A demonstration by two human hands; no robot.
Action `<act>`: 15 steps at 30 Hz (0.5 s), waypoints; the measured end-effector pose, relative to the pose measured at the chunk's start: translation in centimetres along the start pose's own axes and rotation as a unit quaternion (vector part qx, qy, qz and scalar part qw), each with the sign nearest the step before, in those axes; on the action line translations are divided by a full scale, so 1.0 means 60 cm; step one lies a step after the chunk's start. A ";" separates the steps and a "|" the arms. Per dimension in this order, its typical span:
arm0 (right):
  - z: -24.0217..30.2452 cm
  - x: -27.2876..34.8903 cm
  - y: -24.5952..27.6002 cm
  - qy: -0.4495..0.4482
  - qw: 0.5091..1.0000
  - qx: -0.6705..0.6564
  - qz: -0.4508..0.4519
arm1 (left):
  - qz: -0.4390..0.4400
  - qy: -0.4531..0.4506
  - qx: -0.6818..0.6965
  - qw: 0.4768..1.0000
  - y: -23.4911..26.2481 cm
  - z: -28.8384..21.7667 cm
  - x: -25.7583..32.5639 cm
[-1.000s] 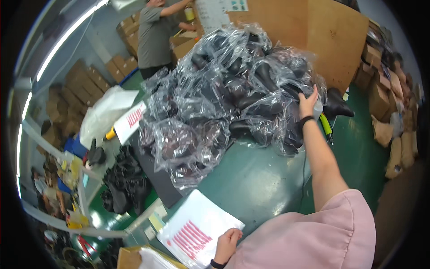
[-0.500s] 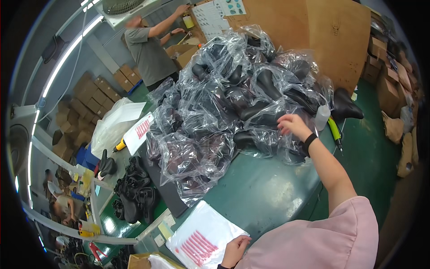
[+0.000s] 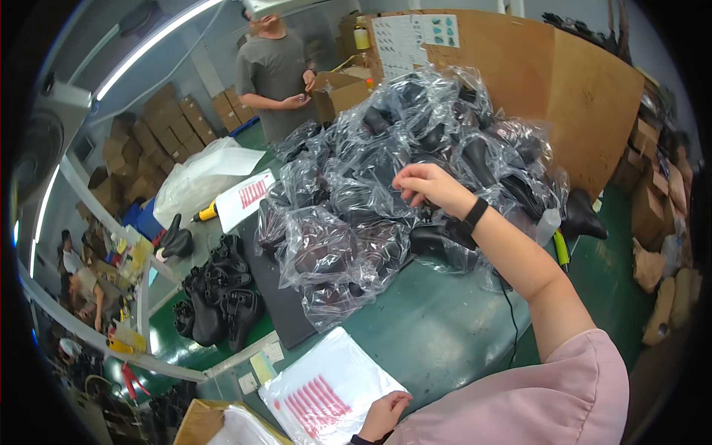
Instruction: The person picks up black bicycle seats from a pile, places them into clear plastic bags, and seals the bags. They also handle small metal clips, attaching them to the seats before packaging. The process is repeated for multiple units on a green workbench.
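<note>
My right hand [image 3: 426, 185] hovers over a big pile of black bicycle saddles in clear plastic bags [image 3: 348, 185]. Its fingers are loosely bent and apart, with nothing visible in them. My left hand [image 3: 382, 417] lies at the right edge of a stack of flat white plastic bags [image 3: 319, 382] with red print. Its fingers are curled together by the bags' corner; whether they pinch a bag is hidden. A bagged saddle [image 3: 441, 248] lies at the pile's front, below my right wrist.
Unbagged black saddles [image 3: 215, 304] are heaped to the left, beside a dark flat board [image 3: 278, 297]. A yellow-and-black tool [image 3: 206, 213] lies farther back. At the right stand a translucent bottle [image 3: 547, 226] and a green tool [image 3: 561, 252]. A co-worker [image 3: 278, 81] stands behind the pile.
My right hand has moved left, from the pile's right side to above its middle. My left hand stays by the white bags. The co-worker has lowered their arms. The view has shifted.
</note>
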State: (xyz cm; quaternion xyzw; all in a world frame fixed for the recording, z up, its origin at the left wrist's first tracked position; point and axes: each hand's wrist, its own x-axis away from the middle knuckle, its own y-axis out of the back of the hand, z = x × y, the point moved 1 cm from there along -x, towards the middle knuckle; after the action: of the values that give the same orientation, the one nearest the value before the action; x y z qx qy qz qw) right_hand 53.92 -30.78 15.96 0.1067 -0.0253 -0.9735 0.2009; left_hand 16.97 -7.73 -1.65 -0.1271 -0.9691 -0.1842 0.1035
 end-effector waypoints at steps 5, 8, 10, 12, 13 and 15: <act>0.012 -0.112 -0.099 -0.030 0.998 -0.055 -0.013 | -0.021 0.006 0.024 0.999 0.022 0.045 0.017; -0.011 -0.172 -0.147 -0.060 0.994 -0.091 -0.026 | -0.022 0.020 0.017 0.999 0.044 0.060 0.024; -0.036 -0.204 -0.182 -0.087 0.989 -0.121 -0.023 | -0.016 0.054 0.018 0.998 0.062 0.065 0.026; -0.064 -0.237 -0.216 -0.117 0.984 -0.132 -0.023 | -0.022 0.056 0.024 0.998 0.073 0.081 0.026; -0.076 -0.251 -0.234 -0.119 0.986 -0.116 -0.017 | -0.024 0.060 0.026 0.998 0.078 0.089 0.026; -0.099 -0.284 -0.270 -0.122 0.989 -0.081 -0.005 | -0.028 0.071 0.070 0.995 0.091 0.099 0.024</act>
State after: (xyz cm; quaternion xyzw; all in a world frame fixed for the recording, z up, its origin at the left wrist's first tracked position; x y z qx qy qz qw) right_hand 64.24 -9.22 12.01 -0.0293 0.0303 -0.9791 0.1991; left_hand 16.25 -0.23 -4.92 -0.0787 -0.9731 -0.1270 0.1754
